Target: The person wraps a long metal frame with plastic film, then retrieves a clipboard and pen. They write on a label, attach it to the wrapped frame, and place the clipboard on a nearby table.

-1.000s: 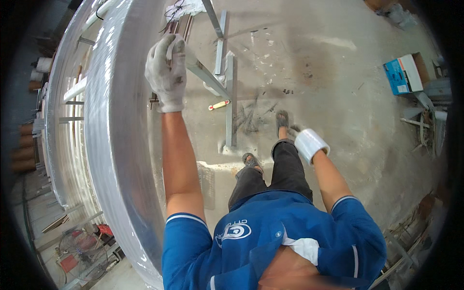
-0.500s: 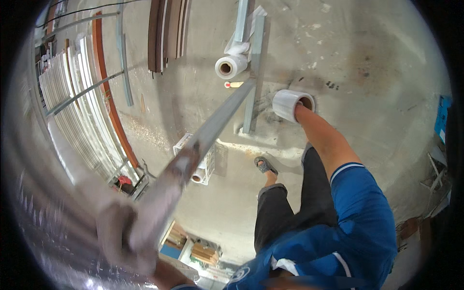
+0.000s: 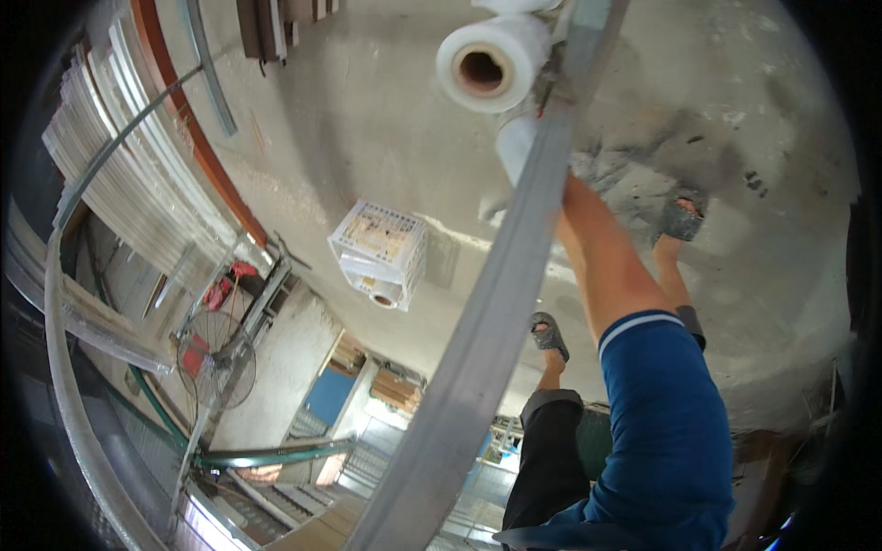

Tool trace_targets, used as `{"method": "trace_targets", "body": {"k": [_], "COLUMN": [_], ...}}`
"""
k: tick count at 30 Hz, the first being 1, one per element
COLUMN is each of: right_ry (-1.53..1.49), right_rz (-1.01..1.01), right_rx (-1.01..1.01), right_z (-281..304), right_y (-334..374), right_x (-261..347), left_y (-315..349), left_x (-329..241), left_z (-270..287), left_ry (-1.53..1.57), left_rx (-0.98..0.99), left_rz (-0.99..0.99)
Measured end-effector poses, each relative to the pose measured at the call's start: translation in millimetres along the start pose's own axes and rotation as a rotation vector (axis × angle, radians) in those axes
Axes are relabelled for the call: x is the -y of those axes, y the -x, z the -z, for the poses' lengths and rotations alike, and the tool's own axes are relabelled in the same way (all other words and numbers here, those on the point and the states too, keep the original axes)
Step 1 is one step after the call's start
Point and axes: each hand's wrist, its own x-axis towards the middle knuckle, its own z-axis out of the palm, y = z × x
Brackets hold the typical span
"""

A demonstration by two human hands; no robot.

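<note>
A long grey metal profile [image 3: 478, 367] runs from the lower edge to the top, close in front of me. My right arm reaches down behind it, and the profile hides the right hand. A pale roll of stretch film [image 3: 516, 151] shows beside the profile where that arm ends, mostly covered; just before, the hand was inside its core. Above it, another clear film roll [image 3: 482, 69] shows the open end of its cardboard core. My left hand is out of the picture.
A white plastic crate [image 3: 378, 241] with a roll inside stands on the floor. At the left, long white profiles [image 3: 138, 147] lie along an orange beam [image 3: 188, 119], near a wire-guarded fan [image 3: 216, 358]. Dark brown profiles [image 3: 266, 28] lie at the top.
My view has shifted, and the profile now crosses the middle, further right and steeper. The left hand has left the picture. The right hand and its roll have gone behind the profile.
</note>
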Motion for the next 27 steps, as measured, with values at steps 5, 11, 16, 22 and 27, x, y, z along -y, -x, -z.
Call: {"method": "trace_targets", "body": {"k": [5, 11, 16, 22, 27], "right_ry": [-0.108, -0.498, -1.002, -1.348, -0.302], "right_rz": [-0.077, -0.126, -0.242, -0.316, -0.223], "right_rx": [0.146, 0.191, -0.202, -0.259, -0.042], "right_z": [-18.3, 13.2, 59.2, 199.2, 277.0], "right_y": [25.9, 175.5, 231.1, 128.6, 27.5], "right_x": [-29.8, -66.1, -120.1, -124.6, -62.6], "left_y": [-4.8, 8.5, 13.5, 18.4, 12.9], "left_x": [-3.4, -0.8, -0.4, 2.0, 8.3], "left_z": [-0.4, 20.1, 37.6, 66.7, 101.8], "left_ry": [-0.039, -0.006, 0.023, -0.048, -0.293], "left_rx": [0.003, -0.060, -0.136, -0.249, -0.325], "left_rz": [-0.006, 0.030, 0.052, 0.079, 0.071]}}
